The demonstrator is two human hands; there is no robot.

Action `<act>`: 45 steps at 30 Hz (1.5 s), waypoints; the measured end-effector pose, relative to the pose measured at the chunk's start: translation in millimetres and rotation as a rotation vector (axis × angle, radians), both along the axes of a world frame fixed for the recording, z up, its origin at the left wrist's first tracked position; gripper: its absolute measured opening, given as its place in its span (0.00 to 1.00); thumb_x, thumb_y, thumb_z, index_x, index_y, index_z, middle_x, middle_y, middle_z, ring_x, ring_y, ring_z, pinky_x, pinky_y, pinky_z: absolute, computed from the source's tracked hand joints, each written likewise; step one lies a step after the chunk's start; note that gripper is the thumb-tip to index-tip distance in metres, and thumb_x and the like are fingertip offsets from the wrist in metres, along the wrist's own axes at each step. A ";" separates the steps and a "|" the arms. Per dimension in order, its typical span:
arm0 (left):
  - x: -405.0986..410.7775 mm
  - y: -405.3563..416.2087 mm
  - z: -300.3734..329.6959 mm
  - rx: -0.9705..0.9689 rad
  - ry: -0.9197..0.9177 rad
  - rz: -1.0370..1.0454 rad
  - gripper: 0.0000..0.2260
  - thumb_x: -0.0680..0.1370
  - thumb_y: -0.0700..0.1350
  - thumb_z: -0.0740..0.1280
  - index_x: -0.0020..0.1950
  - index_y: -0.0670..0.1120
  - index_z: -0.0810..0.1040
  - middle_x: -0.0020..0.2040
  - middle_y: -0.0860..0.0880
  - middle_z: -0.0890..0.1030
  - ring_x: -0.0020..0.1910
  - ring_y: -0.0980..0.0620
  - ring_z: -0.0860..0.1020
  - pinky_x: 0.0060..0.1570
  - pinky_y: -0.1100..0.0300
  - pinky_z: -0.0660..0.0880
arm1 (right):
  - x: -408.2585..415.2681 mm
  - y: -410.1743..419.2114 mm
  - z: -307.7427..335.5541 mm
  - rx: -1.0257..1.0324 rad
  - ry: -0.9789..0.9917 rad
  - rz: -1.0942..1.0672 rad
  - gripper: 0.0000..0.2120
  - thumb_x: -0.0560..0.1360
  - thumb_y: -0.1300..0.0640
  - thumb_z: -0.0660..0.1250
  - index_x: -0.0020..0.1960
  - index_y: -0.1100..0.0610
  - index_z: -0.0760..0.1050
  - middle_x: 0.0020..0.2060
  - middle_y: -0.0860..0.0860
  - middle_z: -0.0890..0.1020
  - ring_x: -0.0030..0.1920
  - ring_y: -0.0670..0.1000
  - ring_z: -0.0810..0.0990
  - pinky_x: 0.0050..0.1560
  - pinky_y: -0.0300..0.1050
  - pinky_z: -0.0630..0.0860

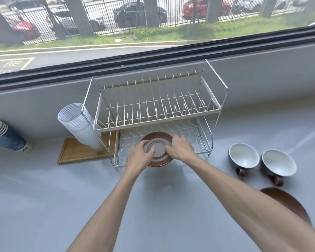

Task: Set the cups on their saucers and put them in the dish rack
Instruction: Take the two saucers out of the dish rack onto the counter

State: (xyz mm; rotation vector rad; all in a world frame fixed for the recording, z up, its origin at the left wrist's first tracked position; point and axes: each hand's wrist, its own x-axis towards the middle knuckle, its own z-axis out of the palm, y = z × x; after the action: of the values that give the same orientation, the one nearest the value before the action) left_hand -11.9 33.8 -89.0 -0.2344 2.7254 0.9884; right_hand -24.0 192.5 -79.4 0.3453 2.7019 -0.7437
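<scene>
A brown saucer is held at the front of the lower tier of the white wire dish rack. My left hand grips its left rim and my right hand grips its right rim. It may be more than one saucer stacked; I cannot tell. Two brown cups with white insides, one and another, stand on the counter to the right of the rack, handles toward me. A second brown saucer lies near the right, partly hidden by my right forearm.
A stack of clear plastic cups leans on a wooden tray left of the rack. Paper cups lie at the far left. A grey counter runs below a window sill.
</scene>
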 end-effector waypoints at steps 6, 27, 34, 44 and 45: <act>36.1 17.7 -1.1 -0.036 0.001 -0.143 0.20 0.76 0.60 0.64 0.67 0.59 0.76 0.64 0.49 0.81 0.62 0.46 0.78 0.59 0.54 0.73 | 49.3 27.4 3.5 -0.010 -0.008 -0.081 0.24 0.78 0.49 0.61 0.67 0.62 0.67 0.63 0.62 0.78 0.62 0.63 0.78 0.58 0.53 0.73; 128.4 137.1 -44.9 0.125 -0.163 -0.419 0.21 0.74 0.63 0.62 0.64 0.59 0.78 0.62 0.47 0.78 0.61 0.49 0.78 0.64 0.52 0.72 | 196.9 138.7 -41.5 -0.025 -0.178 -0.362 0.25 0.76 0.43 0.60 0.63 0.61 0.68 0.60 0.59 0.79 0.45 0.61 0.86 0.51 0.48 0.79; 132.9 161.4 -50.5 0.154 -0.189 -0.438 0.21 0.73 0.63 0.62 0.63 0.59 0.79 0.63 0.50 0.78 0.62 0.52 0.77 0.65 0.51 0.71 | 205.0 158.8 -53.2 -0.068 -0.212 -0.409 0.27 0.76 0.44 0.61 0.66 0.61 0.67 0.63 0.60 0.78 0.56 0.63 0.84 0.58 0.50 0.78; 123.7 170.2 -59.3 0.108 -0.202 -0.447 0.21 0.76 0.61 0.63 0.66 0.57 0.77 0.65 0.50 0.77 0.62 0.52 0.76 0.61 0.57 0.71 | 202.8 164.8 -67.8 -0.081 -0.221 -0.417 0.26 0.77 0.44 0.61 0.66 0.61 0.68 0.61 0.58 0.78 0.42 0.59 0.87 0.51 0.47 0.79; 123.2 170.6 -59.8 0.105 -0.207 -0.448 0.22 0.75 0.62 0.63 0.67 0.56 0.77 0.65 0.50 0.77 0.62 0.52 0.76 0.61 0.56 0.71 | 202.6 164.8 -69.2 -0.086 -0.223 -0.418 0.25 0.77 0.44 0.61 0.66 0.61 0.68 0.62 0.58 0.78 0.44 0.60 0.87 0.51 0.47 0.79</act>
State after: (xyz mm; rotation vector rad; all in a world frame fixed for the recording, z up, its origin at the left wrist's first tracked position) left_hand 111.3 204.4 -148.8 0.2672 2.3768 0.9120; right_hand 178.6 357.2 -148.7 0.9316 2.4032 -0.8693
